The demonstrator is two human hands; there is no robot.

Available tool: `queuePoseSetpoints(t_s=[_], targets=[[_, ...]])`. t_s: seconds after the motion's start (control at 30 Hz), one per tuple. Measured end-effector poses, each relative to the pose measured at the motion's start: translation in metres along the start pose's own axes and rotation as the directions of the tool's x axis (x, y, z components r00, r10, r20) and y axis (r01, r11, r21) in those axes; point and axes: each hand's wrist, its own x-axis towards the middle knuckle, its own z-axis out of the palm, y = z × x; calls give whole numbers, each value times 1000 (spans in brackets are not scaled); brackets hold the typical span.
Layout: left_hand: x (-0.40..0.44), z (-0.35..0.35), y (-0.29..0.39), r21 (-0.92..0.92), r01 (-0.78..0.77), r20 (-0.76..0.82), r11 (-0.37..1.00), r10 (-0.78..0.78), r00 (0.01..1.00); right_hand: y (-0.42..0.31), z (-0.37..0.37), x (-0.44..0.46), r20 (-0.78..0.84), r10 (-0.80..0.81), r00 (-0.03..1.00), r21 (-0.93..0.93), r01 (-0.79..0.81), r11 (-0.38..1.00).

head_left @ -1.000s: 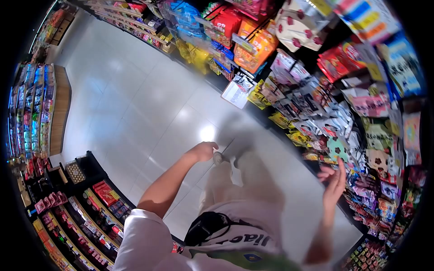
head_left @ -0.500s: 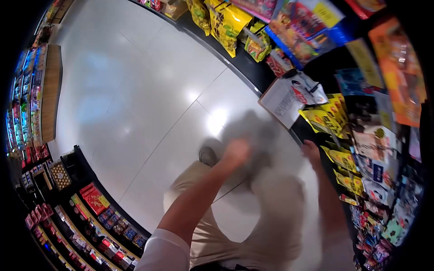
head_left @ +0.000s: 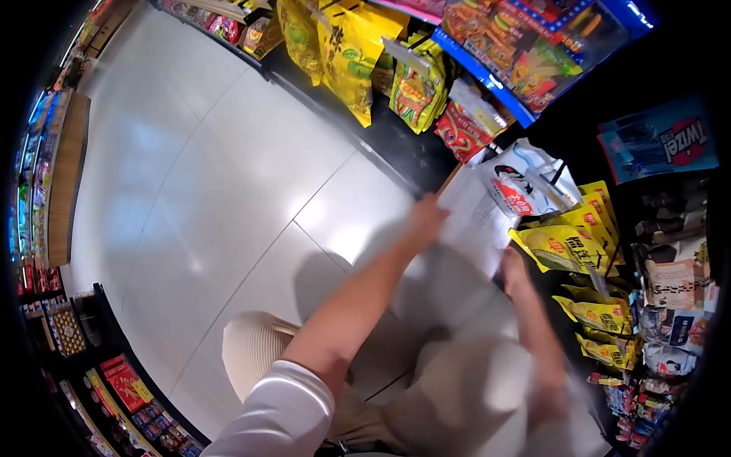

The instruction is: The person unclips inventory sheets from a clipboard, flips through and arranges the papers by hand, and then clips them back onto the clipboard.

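Note:
A clipboard with a sheet of printed paper (head_left: 474, 221) lies tilted at the shelf's edge, its far end partly covered by a white snack bag (head_left: 529, 181). My left hand (head_left: 426, 222), somewhat blurred, is closed at the clipboard's left edge. At its near corner, my right hand (head_left: 513, 271) has its fingers curled against the board, beside yellow snack bags (head_left: 565, 247). Both hands appear to grip the clipboard, though the fingertips are partly hidden.
Hanging snacks line the black shelf on my right, including a large yellow bag (head_left: 346, 65), a red packet (head_left: 461, 131) and a blue Twizzlers bag (head_left: 659, 142). Lower left stands another stocked shelf (head_left: 129, 396). My bent knee (head_left: 255, 350) is over the tiled floor (head_left: 221, 175).
My left hand has moved up and right to the clipboard's edge. My right hand has come to its near corner. The view has shifted closer to the right-hand shelf.

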Motion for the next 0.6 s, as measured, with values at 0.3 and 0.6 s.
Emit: queuePoseSetpoints(t_s=[0.3, 0.6], targets=[[-28, -67, -15, -97, 529, 825, 843, -229, 517, -29, -35, -74, 462, 366, 807, -290, -253, 923], [-80, -47, -12, -455, 29, 354, 890, 151, 923, -85, 2, -113, 480, 577, 661, -846, 174, 504]])
